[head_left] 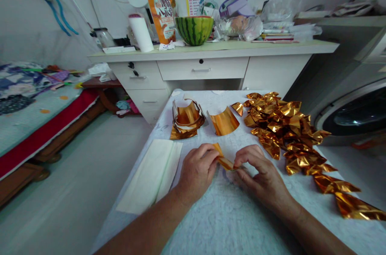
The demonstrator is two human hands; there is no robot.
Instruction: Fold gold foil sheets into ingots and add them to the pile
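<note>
Low over the cloth-covered table, a small folded piece of gold foil paper (pixel 225 162) is stretched between my hands. My left hand (pixel 200 168) pinches its left end, fingers closed. At the other end, my right hand (pixel 259 172) grips it between thumb and forefinger. Just beyond them lies a curved sheet of gold foil paper (pixel 224 121). A curled stack of gold foil sheets (pixel 187 118) with pale edges stands to its left. Many folded gold foil pieces (pixel 280 126) are heaped on the right, trailing toward the table's near right corner.
A white paper packet (pixel 150 174) lies left of my left hand. Behind the table stands a white desk (pixel 202 71) holding a watermelon half (pixel 194 30), an orange bag (pixel 161 12) and a paper roll (pixel 141 34). A washing machine (pixel 356 98) is at right, a bed (pixel 39 118) at left.
</note>
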